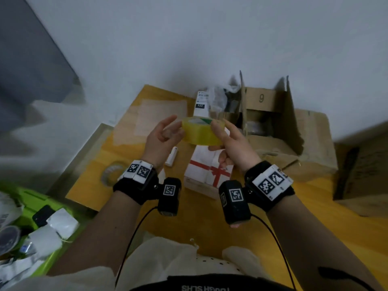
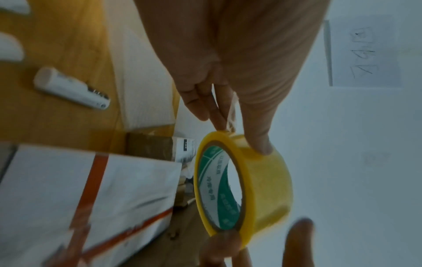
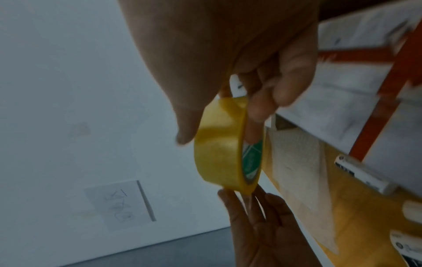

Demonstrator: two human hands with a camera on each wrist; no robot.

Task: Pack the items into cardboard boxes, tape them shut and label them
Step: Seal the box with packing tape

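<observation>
Both hands hold a yellow tape roll (image 1: pixel 201 132) above the table. My right hand (image 1: pixel 230 139) grips its right side, thumb on the outer face and fingers through the green-printed core (image 3: pixel 252 157). My left hand (image 1: pixel 167 133) pinches the roll's left rim with thumb and fingertips; a thin clear strip (image 2: pixel 231 112) shows between them. Below the roll lies a white box with a red ribbon print (image 1: pixel 206 173). An open cardboard box (image 1: pixel 270 122) marked 9 stands at the back right, with items inside.
A white marker (image 1: pixel 171 156) lies left of the white box, a clear tape roll (image 1: pixel 111 173) further left. Paper sheets (image 1: pixel 161 116) and a labelled white carton (image 1: pixel 200 103) lie behind. A green bin (image 1: pixel 35 208) of packets sits lower left. Another cardboard box (image 1: pixel 363 175) stands far right.
</observation>
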